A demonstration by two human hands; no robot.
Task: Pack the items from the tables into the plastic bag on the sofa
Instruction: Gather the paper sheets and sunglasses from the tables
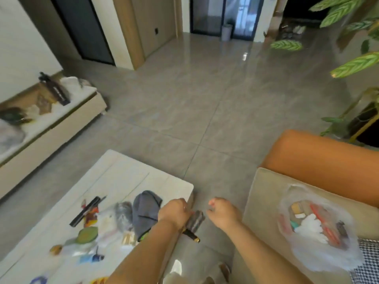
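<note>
My left hand (174,211) grips a folded dark umbrella (194,221) with a black, gold-tipped handle, held over the floor gap between the white coffee table (123,175) and the sofa. My right hand (222,212) hovers just right of the umbrella, fingers loosely curled, holding nothing. The clear plastic bag (315,228) lies open on the beige sofa seat (264,193), with several small items inside. On the table lie a grey cloth (145,210), a black stick-like item (85,211), a green paddle-shaped item (87,234), a blue-capped tube (92,258) and other small things.
An orange sofa back (320,160) rises behind the seat. A low white TV bench (51,119) with objects stands at the left. A potted plant (356,64) fills the right edge. Grey tiled floor (194,99) stretches ahead to doorways.
</note>
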